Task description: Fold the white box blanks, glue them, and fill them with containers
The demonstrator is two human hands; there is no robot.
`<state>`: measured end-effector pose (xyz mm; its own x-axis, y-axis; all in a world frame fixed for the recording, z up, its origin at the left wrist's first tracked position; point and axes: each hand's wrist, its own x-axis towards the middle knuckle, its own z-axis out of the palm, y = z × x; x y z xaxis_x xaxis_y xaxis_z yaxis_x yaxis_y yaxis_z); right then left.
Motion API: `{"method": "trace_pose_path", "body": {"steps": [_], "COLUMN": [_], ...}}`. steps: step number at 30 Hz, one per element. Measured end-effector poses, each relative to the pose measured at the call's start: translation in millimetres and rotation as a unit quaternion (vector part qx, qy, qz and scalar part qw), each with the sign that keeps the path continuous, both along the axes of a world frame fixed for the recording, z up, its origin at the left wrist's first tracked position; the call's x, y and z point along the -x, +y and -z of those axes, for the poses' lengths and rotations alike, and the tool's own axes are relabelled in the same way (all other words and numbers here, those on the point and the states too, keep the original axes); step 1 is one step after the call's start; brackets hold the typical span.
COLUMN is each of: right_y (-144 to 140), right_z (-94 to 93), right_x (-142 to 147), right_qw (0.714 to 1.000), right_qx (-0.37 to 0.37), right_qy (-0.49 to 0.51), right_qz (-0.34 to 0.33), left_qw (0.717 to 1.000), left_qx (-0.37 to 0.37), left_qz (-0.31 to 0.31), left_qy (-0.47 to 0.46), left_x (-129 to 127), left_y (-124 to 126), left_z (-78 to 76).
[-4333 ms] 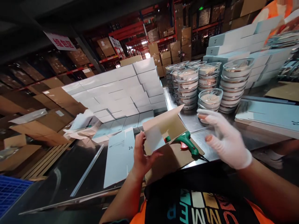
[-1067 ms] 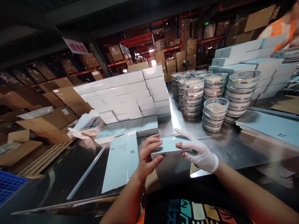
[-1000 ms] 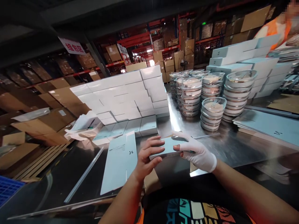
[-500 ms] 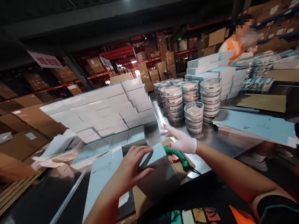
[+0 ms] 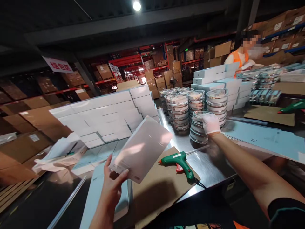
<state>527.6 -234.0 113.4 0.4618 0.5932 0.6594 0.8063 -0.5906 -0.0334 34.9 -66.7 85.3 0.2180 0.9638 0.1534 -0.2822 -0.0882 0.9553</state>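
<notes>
Steel table (image 5: 209,165): gloved right hand (image 5: 210,123) hides top container (image 5: 201,118).

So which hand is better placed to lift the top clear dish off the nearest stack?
Probably the right hand: gloved, it already rests on the top dish of the nearest stack. The left hand is busy holding the box up near the body.
</notes>
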Motion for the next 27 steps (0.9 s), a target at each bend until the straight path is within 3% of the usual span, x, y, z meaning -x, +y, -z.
{"method": "trace_pose_path", "body": {"steps": [4,10,13,16,18,21,24,27], "right_y": [1,3,5,9,12,13,10,5], "right_z": [2.4,-13.2,-21.9,-20.9,-15.2,-3.6,4.8,6.6], "right_x": [2,-3,1,13,24,42,55,62], "right_qw": [0.999,0.993,0.99,0.987,0.984,0.98,0.973,0.965], "right_qx": [-0.025,-0.061,-0.071,-0.072,-0.079,-0.095,-0.121,-0.164], "right_qy": [-0.037,-0.082,-0.095,-0.102,-0.102,-0.092,-0.07,-0.037], "right_qz": [-0.027,-0.054,-0.071,-0.101,-0.12,-0.151,-0.182,-0.201], "left_qw": [0.998,0.988,0.979,0.943,0.903,0.842,0.805,0.798], "left_qx": [0.014,0.081,0.122,0.183,0.194,0.227,0.258,0.274], "left_qz": [0.061,0.127,0.16,0.27,0.364,0.458,0.495,0.49], "left_qy": [0.011,0.01,-0.012,-0.066,-0.117,-0.171,-0.203,-0.218], "left_x": [-15,-27,-47,-91,-132,-196,-244,-268], "left_y": [-5,-4,-8,-16,-23,-33,-38,-38], "left_z": [27.5,48.9,56.6,57.2,52.6,42.0,36.4,42.0]}}
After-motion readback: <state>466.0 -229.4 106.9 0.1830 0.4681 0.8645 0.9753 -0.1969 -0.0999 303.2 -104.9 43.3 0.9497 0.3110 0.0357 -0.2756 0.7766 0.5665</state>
